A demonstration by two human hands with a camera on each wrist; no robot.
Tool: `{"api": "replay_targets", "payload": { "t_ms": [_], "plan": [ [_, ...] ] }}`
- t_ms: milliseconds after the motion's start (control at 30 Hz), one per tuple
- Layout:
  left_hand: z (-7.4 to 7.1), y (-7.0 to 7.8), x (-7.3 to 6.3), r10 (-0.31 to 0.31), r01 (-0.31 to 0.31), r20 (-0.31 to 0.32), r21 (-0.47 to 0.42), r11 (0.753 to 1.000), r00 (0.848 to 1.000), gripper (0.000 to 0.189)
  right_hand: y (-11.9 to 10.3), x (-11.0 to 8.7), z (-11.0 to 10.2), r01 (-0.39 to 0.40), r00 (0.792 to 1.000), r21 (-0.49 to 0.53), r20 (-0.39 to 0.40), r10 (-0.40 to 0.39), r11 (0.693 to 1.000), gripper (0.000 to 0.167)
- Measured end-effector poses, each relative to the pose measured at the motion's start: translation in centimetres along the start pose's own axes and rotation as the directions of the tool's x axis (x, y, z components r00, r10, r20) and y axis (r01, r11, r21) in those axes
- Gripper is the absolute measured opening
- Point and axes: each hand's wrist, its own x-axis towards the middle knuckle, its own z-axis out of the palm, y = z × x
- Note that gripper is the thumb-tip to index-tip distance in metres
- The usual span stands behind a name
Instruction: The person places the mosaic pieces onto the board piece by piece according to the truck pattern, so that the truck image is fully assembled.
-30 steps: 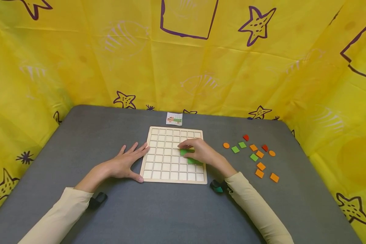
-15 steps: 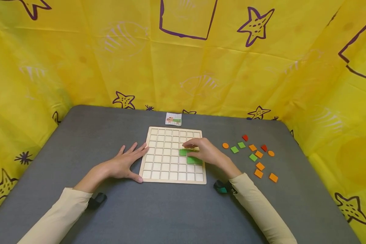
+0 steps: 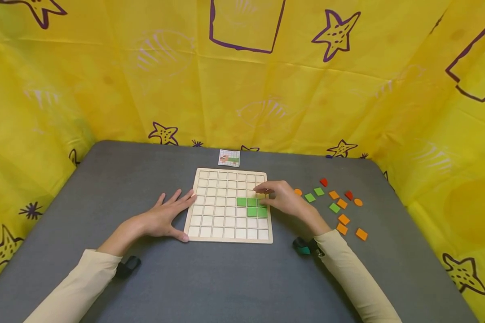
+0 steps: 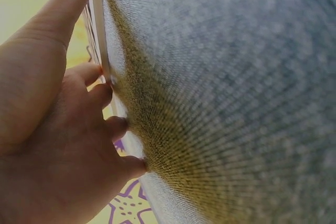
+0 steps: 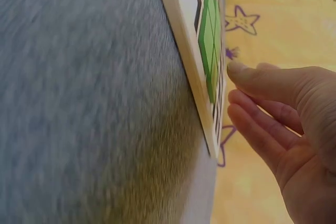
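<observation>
Right hand [image 3: 285, 197]: I see thumb and fingertips apart, shifted rightward.
Green tiles [image 3: 252, 211]: more exposed beside that hand; seemingly seated.
Left hand [image 3: 161, 220]: fingers spread, touching board [image 3: 218, 220].

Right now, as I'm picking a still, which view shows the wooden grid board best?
The head view: nearly the whole wooden grid board shows from above, the right hand hiding a little. The left wrist view gives mainly a thin edge; the right wrist view, a slanted part with green square tiles.
</observation>
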Motion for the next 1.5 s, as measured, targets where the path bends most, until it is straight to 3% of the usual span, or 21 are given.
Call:
{"api": "replay_targets", "payload": {
  "t_ms": [500,1500],
  "plan": [
    [0.0,0.0,0.0,0.003,-0.003,0.0,0.002,1.0,1.0,0.118,2.1,-2.2,-2.7,-0.063,0.997,0.011,-0.053,0.063,0.998,0.041],
    [-0.1,0.2,-0.1,0.0,0.0,0.003,-0.001,1.0,1.0,0.118,6.6,-7.0,-5.9,-0.189,0.978,-0.019,-0.096,0.186,0.982,0.041]
  ]
}}
